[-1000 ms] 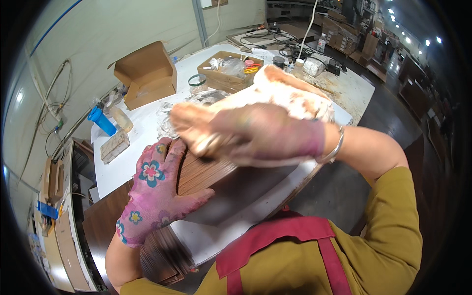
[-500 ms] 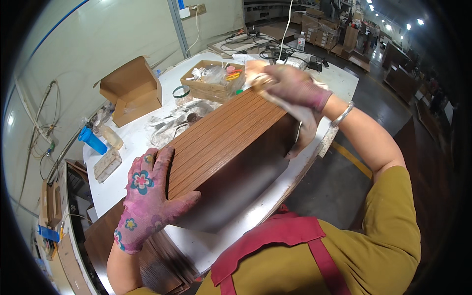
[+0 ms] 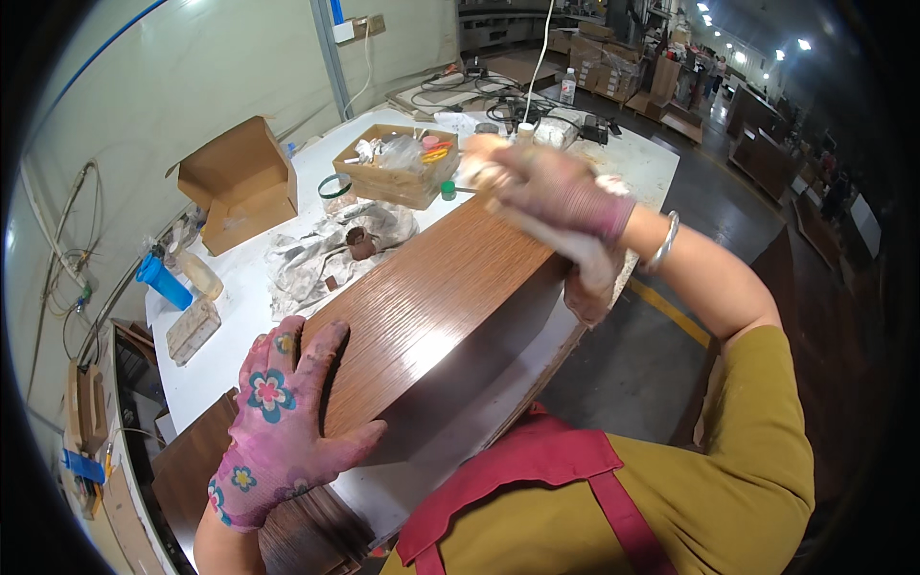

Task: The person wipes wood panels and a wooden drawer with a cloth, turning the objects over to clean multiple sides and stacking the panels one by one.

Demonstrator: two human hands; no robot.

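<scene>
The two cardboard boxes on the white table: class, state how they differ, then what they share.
The left cardboard box has plain flaps, one standing up, and its inside is hidden; the shallow tray-like box is open-topped and filled with small mixed items. The left box lies nearer the wall, the tray-like one nearer the gloved right hand. Both are brown.

Furniture workshop — cluttered workbench (image 3: 240,316), cardboard boxes (image 3: 240,182), stacked panels (image 3: 767,158), concrete floor (image 3: 652,355)

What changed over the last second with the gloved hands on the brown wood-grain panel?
The right hand, pressing a pale cloth, swept from the middle of the brown wood-grain panel out to its far end. The left hand in the pink flowered glove stayed flat on the near end, and the panel stayed put.
</scene>
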